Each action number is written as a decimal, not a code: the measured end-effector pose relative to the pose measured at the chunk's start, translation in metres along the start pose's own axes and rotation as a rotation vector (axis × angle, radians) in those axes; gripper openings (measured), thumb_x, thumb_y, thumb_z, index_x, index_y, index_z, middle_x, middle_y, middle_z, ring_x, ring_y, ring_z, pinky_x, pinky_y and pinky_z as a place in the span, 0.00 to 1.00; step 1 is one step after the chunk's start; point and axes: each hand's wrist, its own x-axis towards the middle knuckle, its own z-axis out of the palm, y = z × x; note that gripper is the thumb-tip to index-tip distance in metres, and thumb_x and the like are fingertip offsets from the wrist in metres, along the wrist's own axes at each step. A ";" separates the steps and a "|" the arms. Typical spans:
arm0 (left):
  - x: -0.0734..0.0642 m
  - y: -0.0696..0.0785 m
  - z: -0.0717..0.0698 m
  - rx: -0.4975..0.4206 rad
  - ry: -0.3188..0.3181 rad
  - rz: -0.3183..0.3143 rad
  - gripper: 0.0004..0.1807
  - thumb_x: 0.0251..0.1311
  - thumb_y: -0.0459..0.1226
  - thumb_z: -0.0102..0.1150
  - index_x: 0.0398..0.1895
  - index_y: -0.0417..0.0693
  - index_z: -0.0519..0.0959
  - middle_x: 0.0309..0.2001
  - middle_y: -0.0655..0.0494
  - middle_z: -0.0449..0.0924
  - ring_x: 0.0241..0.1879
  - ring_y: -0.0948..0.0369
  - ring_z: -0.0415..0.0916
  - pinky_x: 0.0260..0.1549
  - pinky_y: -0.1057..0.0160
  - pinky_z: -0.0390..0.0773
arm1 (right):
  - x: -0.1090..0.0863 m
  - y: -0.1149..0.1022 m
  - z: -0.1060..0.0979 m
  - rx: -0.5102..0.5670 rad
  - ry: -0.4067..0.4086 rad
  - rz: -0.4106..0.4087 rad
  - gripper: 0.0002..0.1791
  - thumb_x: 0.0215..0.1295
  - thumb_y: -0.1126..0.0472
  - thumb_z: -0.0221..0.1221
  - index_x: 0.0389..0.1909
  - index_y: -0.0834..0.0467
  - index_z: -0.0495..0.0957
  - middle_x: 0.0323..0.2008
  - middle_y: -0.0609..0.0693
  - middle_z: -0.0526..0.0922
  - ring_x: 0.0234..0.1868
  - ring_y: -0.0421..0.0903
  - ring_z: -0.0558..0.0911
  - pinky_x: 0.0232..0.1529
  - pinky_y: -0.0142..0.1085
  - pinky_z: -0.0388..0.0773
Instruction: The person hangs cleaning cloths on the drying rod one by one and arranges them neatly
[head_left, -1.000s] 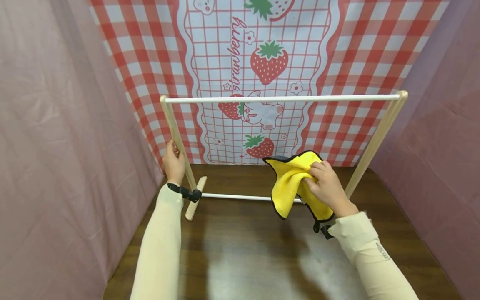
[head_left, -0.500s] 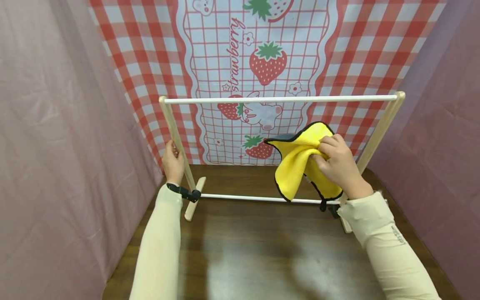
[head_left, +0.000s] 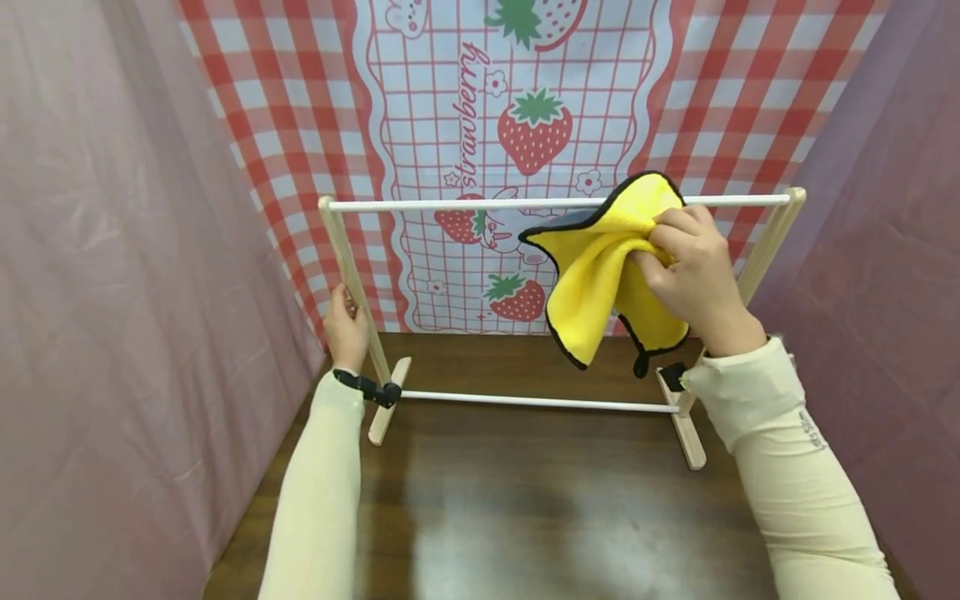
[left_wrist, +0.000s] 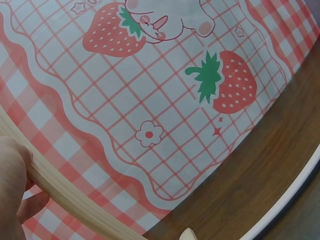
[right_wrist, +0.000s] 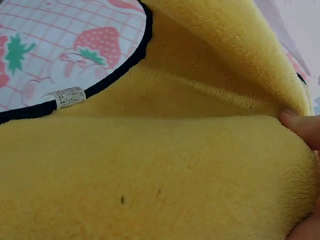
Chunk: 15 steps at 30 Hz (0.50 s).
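Note:
In the head view, my right hand (head_left: pixel 699 267) pinches a yellow cloth (head_left: pixel 581 300) with black edging and a small black hanging loop. The bunched cloth overlaps the top white bar (head_left: pixel 465 204) of a wooden rack, its corners drooping below. Close up in the right wrist view, the fluffy cloth (right_wrist: pixel 125 170) shows a fold, a white label (right_wrist: pixel 70 97) and my thumb pressed into it. My left hand (head_left: pixel 347 329) grips the rack's left wooden post (head_left: pixel 348 258) around mid-height. The left wrist view shows its fingers (left_wrist: pixel 34 206) curled about that post.
The rack's lower white bar (head_left: pixel 525 402) runs between two wooden feet, the right foot (head_left: pixel 690 442) standing on the brown wood table (head_left: pixel 525 517). Behind hangs a red checked strawberry sheet (head_left: pixel 420 108). Pink curtains (head_left: pixel 112 292) enclose both sides.
My right hand has raised the yellow cloth from near the lower bar up to the top bar, drifting slightly right. My left hand has stayed on the post.

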 end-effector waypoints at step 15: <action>-0.001 0.002 -0.001 0.005 -0.018 -0.021 0.22 0.61 0.21 0.55 0.60 0.33 0.72 0.46 0.31 0.78 0.45 0.39 0.78 0.47 0.44 0.78 | 0.055 0.023 0.014 -0.065 0.074 -0.040 0.18 0.64 0.67 0.60 0.17 0.72 0.71 0.30 0.68 0.75 0.33 0.67 0.66 0.36 0.50 0.62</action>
